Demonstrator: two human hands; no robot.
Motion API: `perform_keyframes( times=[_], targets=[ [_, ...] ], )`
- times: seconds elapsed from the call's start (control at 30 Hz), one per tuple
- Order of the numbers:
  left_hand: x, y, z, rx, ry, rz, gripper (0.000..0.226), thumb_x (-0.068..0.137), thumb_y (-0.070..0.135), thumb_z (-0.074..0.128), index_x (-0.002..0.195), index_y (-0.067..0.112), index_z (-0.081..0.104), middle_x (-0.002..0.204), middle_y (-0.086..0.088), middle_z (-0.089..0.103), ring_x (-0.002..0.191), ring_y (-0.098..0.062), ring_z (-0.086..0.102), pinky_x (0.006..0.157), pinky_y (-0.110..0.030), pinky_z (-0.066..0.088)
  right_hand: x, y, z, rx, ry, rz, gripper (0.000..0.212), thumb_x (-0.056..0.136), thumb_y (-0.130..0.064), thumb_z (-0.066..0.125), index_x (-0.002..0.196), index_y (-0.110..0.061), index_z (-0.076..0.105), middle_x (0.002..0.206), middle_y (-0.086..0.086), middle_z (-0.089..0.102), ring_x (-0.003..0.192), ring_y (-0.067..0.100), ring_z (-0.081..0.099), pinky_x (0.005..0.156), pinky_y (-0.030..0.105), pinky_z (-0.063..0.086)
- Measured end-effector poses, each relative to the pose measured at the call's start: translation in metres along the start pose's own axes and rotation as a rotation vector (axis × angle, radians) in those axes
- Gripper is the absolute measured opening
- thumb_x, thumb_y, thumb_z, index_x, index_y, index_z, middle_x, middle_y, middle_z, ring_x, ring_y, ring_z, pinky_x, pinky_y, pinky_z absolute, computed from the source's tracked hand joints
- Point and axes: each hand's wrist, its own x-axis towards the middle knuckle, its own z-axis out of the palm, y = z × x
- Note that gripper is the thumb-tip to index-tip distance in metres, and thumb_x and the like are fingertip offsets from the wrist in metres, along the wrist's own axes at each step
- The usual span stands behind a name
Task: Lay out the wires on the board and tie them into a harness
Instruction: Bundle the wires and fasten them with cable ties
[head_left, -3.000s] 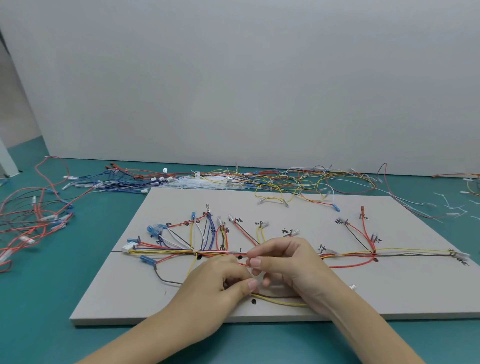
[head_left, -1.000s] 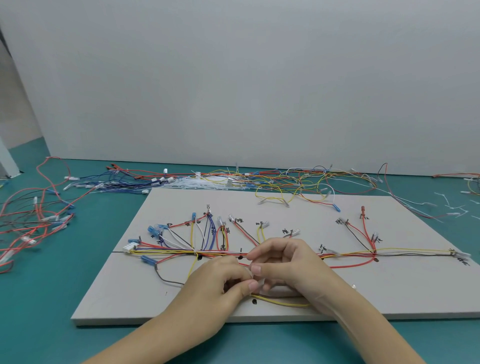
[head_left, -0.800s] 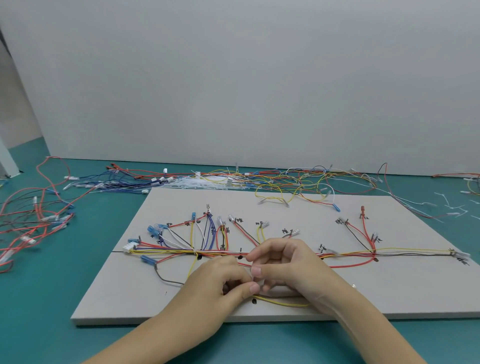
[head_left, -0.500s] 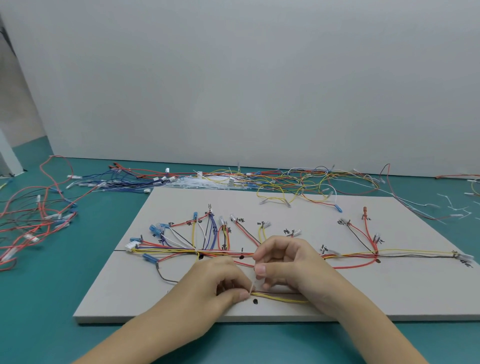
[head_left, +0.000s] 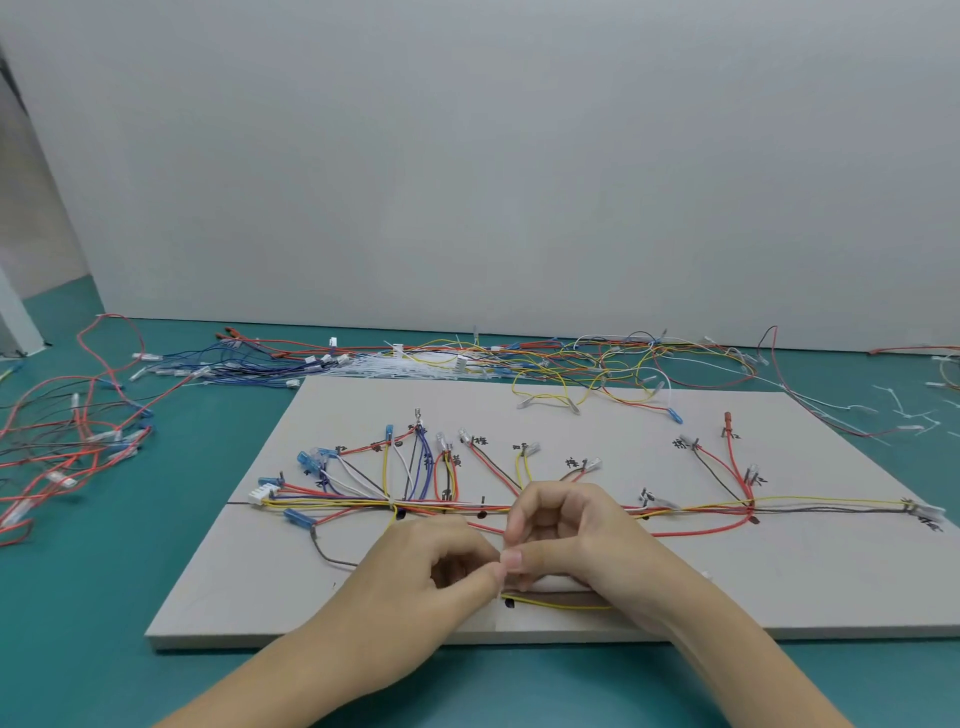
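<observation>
Meanwhile, fingers (head_left: 511, 558) of both hands are pinching together at what appears to be a small white tie (too small to confirm) beside a yellow wire (head_left: 561, 604) near the board's (head_left: 779, 587) front edge. Most wires (head_left: 415, 483) are already lying fanned along the marked trunk; more are waiting loose on the bench (head_left: 104, 561) behind.

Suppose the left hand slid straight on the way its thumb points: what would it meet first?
The left hand points rightward, thumb tip against the right hand, so it would meet that hand's thumb at once. What they pinch between them is too small to tell.
</observation>
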Motion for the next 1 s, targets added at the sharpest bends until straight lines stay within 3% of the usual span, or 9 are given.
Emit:
perform_keyframes(
  times=[0.1, 0.27, 0.4, 0.53, 0.83, 0.93, 1.0],
  targets=[
    [0.0006, 0.0024, 0.0011, -0.067, 0.012, -0.009, 0.024, 0.088, 0.047, 0.064, 0.081, 0.026, 0.072, 0.069, 0.008, 0.063, 0.061, -0.005, 0.049, 0.055, -0.015, 0.034, -0.0005, -0.0007, 0.0003, 0.000, -0.002, -0.009, 0.025, 0.075, 0.011, 0.072, 0.073, -0.013, 0.067, 0.071, 0.013, 0.064, 0.063, 0.020, 0.062, 0.064, 0.026, 0.055],
    [0.0014, 0.0026, 0.0006, -0.103, 0.004, -0.032, 0.011, 0.086, 0.034, 0.072, 0.078, 0.027, 0.069, 0.059, 0.016, 0.056, 0.056, -0.004, 0.046, 0.053, -0.012, 0.030, -0.0012, 0.0001, -0.0005, 0.032, 0.002, -0.001, 0.020, 0.079, 0.009, 0.070, 0.076, -0.010, 0.065, 0.073, 0.011, 0.064, 0.064, 0.016, 0.061, 0.063, 0.024, 0.054],
    [0.0016, 0.0041, 0.0003, -0.128, -0.002, -0.039, 0.008, 0.085, 0.030, 0.073, 0.079, 0.027, 0.069, 0.060, 0.017, 0.060, 0.057, -0.002, 0.049, 0.054, -0.009, 0.033, -0.0008, 0.0009, -0.0007, 0.039, -0.001, -0.007, 0.018, 0.081, 0.005, 0.069, 0.075, -0.012, 0.066, 0.072, 0.007, 0.065, 0.064, 0.017, 0.061, 0.064, 0.025, 0.055],
    [0.0022, 0.0039, 0.0014, -0.193, 0.018, -0.088, 0.008, 0.083, 0.026, 0.075, 0.081, 0.023, 0.069, 0.067, 0.006, 0.070, 0.057, -0.001, 0.053, 0.056, -0.010, 0.036, -0.0004, 0.0013, -0.0015, 0.048, 0.003, -0.005, 0.014, 0.079, 0.001, 0.071, 0.076, -0.012, 0.066, 0.071, 0.006, 0.065, 0.064, 0.017, 0.062, 0.063, 0.023, 0.054],
    [0.0019, 0.0006, 0.0048, -0.252, 0.034, -0.078, 0.007, 0.086, 0.019, 0.073, 0.080, 0.018, 0.069, 0.074, 0.002, 0.073, 0.063, -0.002, 0.060, 0.059, -0.013, 0.039, 0.0021, 0.0035, -0.0036, 0.062, 0.009, 0.015, 0.014, 0.076, -0.004, 0.076, 0.080, -0.011, 0.064, 0.078, 0.015, 0.060, 0.066, 0.026, 0.061, 0.068, 0.029, 0.056],
    [0.0013, 0.0015, 0.0056, -0.242, 0.055, -0.070, 0.007, 0.085, 0.025, 0.073, 0.078, 0.025, 0.072, 0.074, 0.003, 0.073, 0.058, 0.000, 0.054, 0.056, -0.013, 0.038, 0.0021, 0.0041, -0.0047, 0.079, 0.008, 0.026, 0.015, 0.077, -0.004, 0.074, 0.082, -0.010, 0.061, 0.080, 0.018, 0.058, 0.068, 0.027, 0.060, 0.070, 0.030, 0.055],
    [0.0006, 0.0023, 0.0055, -0.266, 0.059, -0.072, 0.008, 0.085, 0.034, 0.071, 0.079, 0.028, 0.073, 0.076, 0.002, 0.073, 0.060, -0.006, 0.055, 0.058, -0.020, 0.041, 0.0019, 0.0044, -0.0045, 0.084, 0.000, 0.027, 0.016, 0.078, -0.003, 0.074, 0.083, -0.009, 0.060, 0.080, 0.018, 0.058, 0.069, 0.027, 0.060, 0.070, 0.031, 0.055]
  ],
)
